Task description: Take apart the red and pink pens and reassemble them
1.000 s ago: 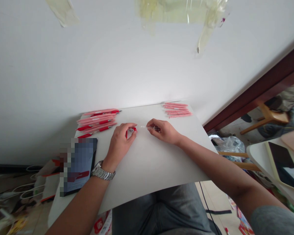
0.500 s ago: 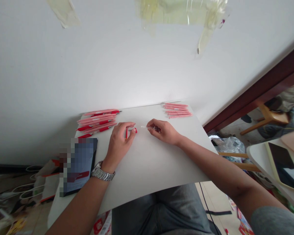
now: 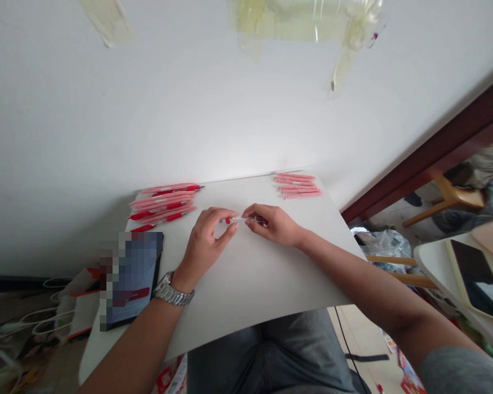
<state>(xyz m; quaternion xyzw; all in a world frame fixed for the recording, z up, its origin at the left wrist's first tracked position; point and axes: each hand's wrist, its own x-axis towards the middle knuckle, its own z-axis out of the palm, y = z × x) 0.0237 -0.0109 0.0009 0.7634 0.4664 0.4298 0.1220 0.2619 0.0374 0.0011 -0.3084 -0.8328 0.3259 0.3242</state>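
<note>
Both of my hands meet over the middle of the white tabletop [image 3: 246, 273]. My left hand [image 3: 207, 232], with a metal watch [image 3: 173, 289] on its wrist, is closed in a loose pinch. A small red pen part [image 3: 227, 220] shows between its thumb and index finger. My right hand [image 3: 273, 223] is curled round a thin clear piece that looks like a pen barrel [image 3: 240, 219]. Its free end reaches the left fingertips, beside the red part. Whether the two pieces are joined is too small to tell.
Several pink-sleeved and red pens [image 3: 164, 205] lie at the table's back left. More pink pens [image 3: 299, 186] are lined up at the back right. A tablet [image 3: 135, 279] rests on the left edge. The wall [image 3: 230, 109] rises behind; a phone [image 3: 479, 276] lies on a side surface at right.
My left hand has moved right, and its fingertips now meet the end of the clear piece. The right hand has shifted slightly, still holding that piece.
</note>
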